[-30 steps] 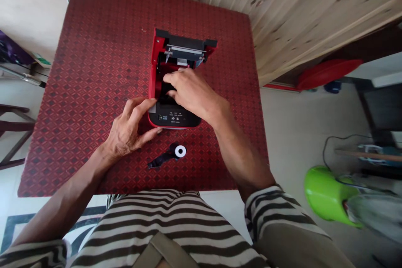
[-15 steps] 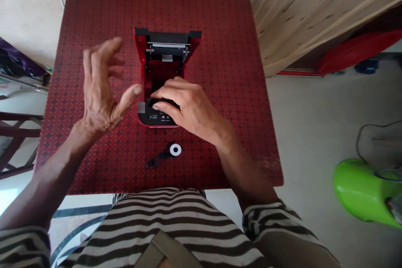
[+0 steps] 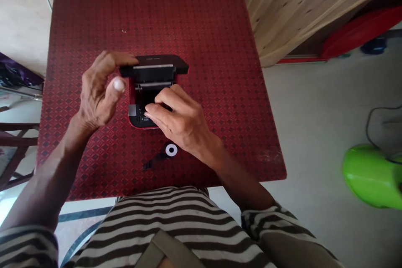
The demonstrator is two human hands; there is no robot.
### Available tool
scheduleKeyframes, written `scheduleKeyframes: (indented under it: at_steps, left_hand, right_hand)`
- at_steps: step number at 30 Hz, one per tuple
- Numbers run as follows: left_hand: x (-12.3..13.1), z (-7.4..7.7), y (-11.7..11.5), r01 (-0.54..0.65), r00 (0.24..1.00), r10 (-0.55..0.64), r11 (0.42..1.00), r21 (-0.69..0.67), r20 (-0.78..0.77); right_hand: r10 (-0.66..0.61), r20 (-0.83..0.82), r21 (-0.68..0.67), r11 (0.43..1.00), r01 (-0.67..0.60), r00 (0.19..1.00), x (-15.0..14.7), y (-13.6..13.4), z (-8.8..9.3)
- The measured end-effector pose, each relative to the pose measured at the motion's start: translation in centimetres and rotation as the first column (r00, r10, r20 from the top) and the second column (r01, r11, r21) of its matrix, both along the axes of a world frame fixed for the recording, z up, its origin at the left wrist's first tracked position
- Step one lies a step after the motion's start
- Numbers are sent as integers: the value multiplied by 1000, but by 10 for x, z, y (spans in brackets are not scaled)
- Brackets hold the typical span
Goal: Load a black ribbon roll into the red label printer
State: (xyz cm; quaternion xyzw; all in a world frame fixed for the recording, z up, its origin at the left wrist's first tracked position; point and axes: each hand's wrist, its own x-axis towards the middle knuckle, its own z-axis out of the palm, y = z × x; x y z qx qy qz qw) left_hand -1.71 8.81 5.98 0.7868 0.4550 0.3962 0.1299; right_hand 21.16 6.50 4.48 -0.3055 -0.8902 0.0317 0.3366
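Note:
A small red-and-black device (image 3: 138, 122), which looks like a compact printer, stands on the table with its hinged lid (image 3: 157, 59) partly raised. My left hand (image 3: 99, 90) is at the lid's left corner. Its fingertips rest on the lid's top edge and its thumb stands apart, so the hand is open. Over the device's inner bay, my right hand (image 3: 182, 119) has its fingers bent and pressed together near the front panel. Whatever they hold, if anything, is hidden. In front of the device lies a white ring-shaped disc (image 3: 171, 150) beside a dark strip (image 3: 152, 162).
The device sits on a red patterned table (image 3: 220, 42). Wooden panelling (image 3: 282, 8) borders its far side. To the left is a dark wooden chair (image 3: 19, 150); on the floor at right stands a bright green bin or stool (image 3: 370, 176) with a cable near it.
The lid has tipped forward from its upright position. My left hand has moved from the air beside the device onto the lid's corner. The right hand stays over the bay.

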Motion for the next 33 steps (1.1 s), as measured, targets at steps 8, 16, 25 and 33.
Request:
scheduleKeyframes:
  at_steps: [8, 16, 25, 33]
  left_hand:
    - [-6, -17, -24, 111, 988, -103, 992, 63, -111]
    - [-6, -29, -37, 48, 976, -46, 999, 5, -215]
    - [-4, -28, -36, 79, 981, -75, 997, 20, -179]
    - [-6, -32, -32, 35, 974, -37, 999, -11, -224]
  right_hand:
    - [-59, 54, -25, 998, 61, 997, -1, -13, -1]
    - [-56, 36, -33, 998, 57, 998, 1, -12, -4]
    - [-36, 21, -23, 999, 36, 999, 2, -12, -3]
    - [-20, 48, -63, 998, 23, 999, 1, -12, -4]
